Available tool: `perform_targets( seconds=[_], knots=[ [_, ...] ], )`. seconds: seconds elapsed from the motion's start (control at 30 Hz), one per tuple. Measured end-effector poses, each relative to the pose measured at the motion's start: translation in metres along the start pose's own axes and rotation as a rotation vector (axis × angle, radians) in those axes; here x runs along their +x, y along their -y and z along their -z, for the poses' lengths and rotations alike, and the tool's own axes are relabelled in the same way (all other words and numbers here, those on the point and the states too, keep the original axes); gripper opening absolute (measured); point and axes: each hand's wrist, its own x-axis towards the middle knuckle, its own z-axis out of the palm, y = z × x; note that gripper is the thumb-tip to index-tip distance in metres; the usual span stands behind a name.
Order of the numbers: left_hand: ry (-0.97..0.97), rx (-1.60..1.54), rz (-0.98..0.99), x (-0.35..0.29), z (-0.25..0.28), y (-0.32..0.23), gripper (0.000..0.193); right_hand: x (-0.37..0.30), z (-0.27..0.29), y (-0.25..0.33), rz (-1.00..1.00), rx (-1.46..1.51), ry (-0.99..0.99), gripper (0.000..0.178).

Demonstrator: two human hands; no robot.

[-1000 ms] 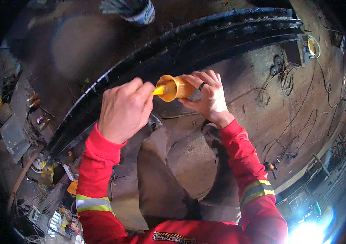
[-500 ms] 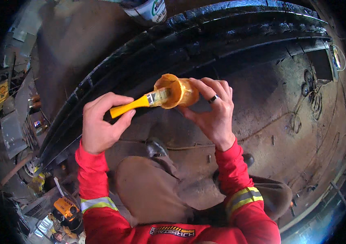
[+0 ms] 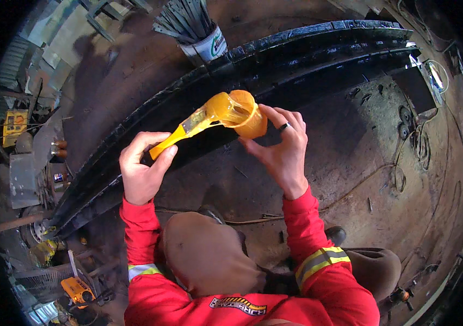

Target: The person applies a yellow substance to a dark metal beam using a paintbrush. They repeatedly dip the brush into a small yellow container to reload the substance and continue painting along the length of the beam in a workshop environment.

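My left hand [image 3: 145, 163] pinches the yellow handle of a paintbrush [image 3: 179, 132] between thumb and fingers. Its bristles are thickly coated in yellow-orange paint and rest at the mouth of a small paint-covered cup [image 3: 252, 120]. My right hand [image 3: 283, 141], with a dark ring on one finger, grips that cup from its right side and tips its opening toward the brush. Both are held up in the air above my knees. Beyond them runs a long, curved black metal beam [image 3: 188, 98].
A white bucket [image 3: 205, 50] full of metal strips stands behind the beam. Cables [image 3: 419, 142] lie coiled on the floor at right. A yellow box [image 3: 15, 127], a grey panel [image 3: 23, 179] and an orange tool [image 3: 77, 291] sit among clutter at left.
The brush bristles, bare-looking and inside the cup before, are now covered in yellow paint at its rim. The view has shifted, showing more of the bucket.
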Motion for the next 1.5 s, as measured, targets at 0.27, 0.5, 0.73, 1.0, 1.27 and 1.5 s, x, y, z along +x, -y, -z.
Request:
perform_targets(
  seconds=[0.27,0.5,0.73,1.0,1.27,1.5],
  knots=[
    [0.050,-0.180,0.008,0.004,0.017,-0.011,0.016,0.000,-0.007,0.018,-0.091,-0.041,-0.018,0.057],
    [-0.224,-0.130,-0.074,0.050,0.079,-0.043,0.023,-0.003,-0.008,0.013,-0.133,-0.037,0.012,0.060],
    [-0.258,0.027,-0.043,0.045,0.103,-0.032,0.023,-0.001,-0.005,0.014,-0.169,0.026,0.017,0.059],
    [-0.164,-0.006,-0.045,0.027,0.073,-0.030,0.022,0.002,-0.025,0.030,-0.070,0.054,0.040,0.060],
    [-0.157,0.035,-0.116,0.046,0.055,-0.046,0.022,0.008,-0.023,0.046,-0.156,0.169,0.088,0.061],
    [-0.051,-0.031,-0.074,0.009,0.018,-0.009,0.023,0.021,-0.004,0.046,-0.162,0.169,0.037,0.065]
  ],
)
